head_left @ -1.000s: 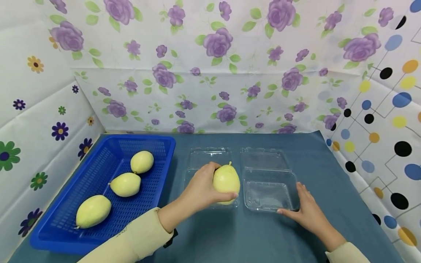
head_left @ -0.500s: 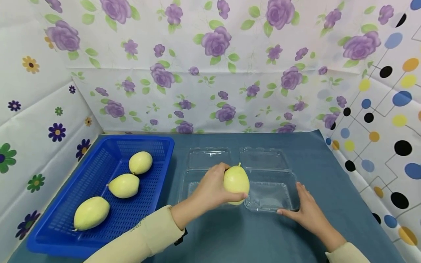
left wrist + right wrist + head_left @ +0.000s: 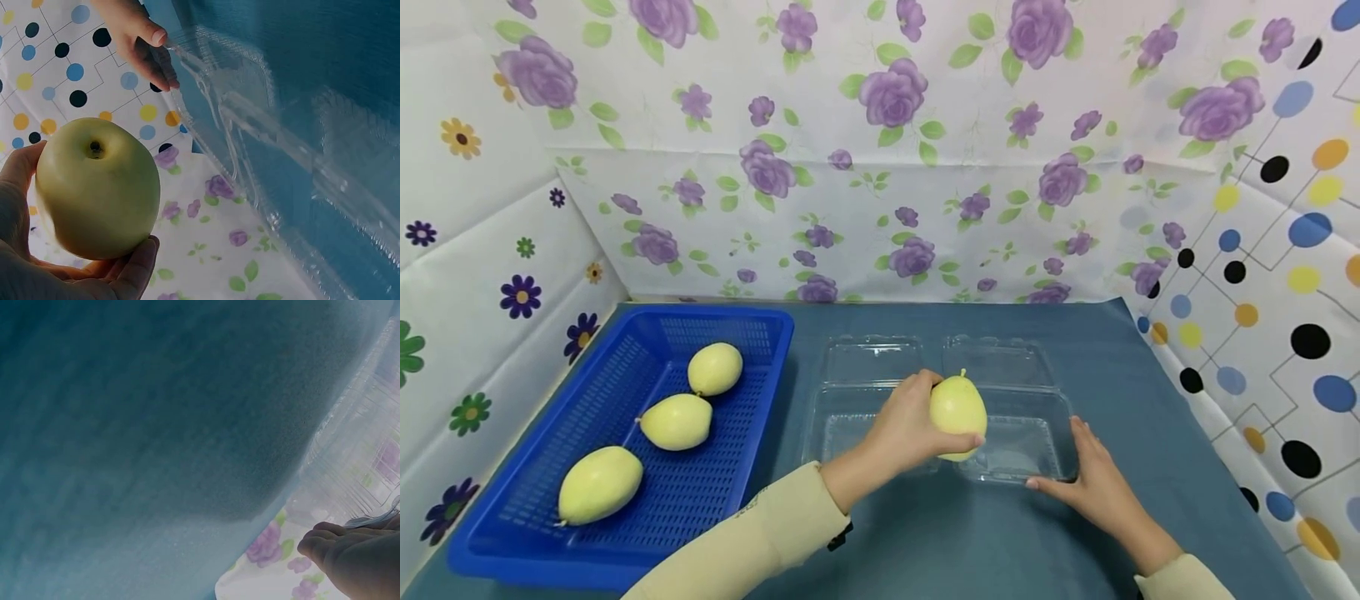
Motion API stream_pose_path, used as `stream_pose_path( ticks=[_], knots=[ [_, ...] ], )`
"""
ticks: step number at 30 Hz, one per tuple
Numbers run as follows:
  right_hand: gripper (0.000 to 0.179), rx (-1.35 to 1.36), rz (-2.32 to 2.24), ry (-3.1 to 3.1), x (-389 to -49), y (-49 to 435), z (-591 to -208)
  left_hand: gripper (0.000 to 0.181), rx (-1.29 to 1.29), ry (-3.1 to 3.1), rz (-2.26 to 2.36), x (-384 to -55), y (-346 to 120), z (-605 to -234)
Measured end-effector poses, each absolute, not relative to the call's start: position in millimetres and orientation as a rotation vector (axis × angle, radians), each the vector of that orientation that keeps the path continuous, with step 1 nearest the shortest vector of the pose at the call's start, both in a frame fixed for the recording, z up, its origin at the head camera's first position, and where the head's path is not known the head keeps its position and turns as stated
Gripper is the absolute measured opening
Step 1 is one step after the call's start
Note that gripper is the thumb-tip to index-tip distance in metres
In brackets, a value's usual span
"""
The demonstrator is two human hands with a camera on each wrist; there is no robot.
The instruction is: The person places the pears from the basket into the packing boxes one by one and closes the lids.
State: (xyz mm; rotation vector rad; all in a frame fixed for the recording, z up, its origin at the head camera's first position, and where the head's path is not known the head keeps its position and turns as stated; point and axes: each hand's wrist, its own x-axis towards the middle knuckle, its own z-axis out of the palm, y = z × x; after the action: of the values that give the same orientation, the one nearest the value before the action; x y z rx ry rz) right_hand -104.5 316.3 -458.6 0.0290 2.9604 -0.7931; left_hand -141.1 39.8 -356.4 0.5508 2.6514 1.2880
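A pale yellow pear (image 3: 958,417) is gripped in my left hand (image 3: 904,427), stem up, between thumb and fingers. In the left wrist view the same pear (image 3: 97,194) shows its blossom end. It hangs over the left part of an opened clear plastic clamshell box (image 3: 1026,446). My right hand (image 3: 1107,492) rests against that box's front right corner, thumb at the front and straight fingers along the side. In the right wrist view this hand (image 3: 359,559) lies beside the clear wall. A second opened clamshell box (image 3: 846,425) sits to the left, partly hidden behind my left hand.
At the left stands a blue plastic basket (image 3: 767,417) with three pears, the nearest pear (image 3: 601,485) at its front. Blue cloth (image 3: 925,533) covers the table. A flowered sheet (image 3: 850,208) hangs behind, and a dotted sheet (image 3: 1300,333) borders the right side.
My left hand has carried the pear rightward, from over the left clamshell box to over the right one. My right hand has stayed at the right box's corner.
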Motion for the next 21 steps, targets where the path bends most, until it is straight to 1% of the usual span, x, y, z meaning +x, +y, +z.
stream_pose_path(
  ticks=[21],
  knots=[
    [0.127, 0.045, -0.820, 2.942, -103.4, 316.5, -459.2, 0.075, 0.540, 2.612, 1.346, -141.4, 75.6, -377.1]
  ],
)
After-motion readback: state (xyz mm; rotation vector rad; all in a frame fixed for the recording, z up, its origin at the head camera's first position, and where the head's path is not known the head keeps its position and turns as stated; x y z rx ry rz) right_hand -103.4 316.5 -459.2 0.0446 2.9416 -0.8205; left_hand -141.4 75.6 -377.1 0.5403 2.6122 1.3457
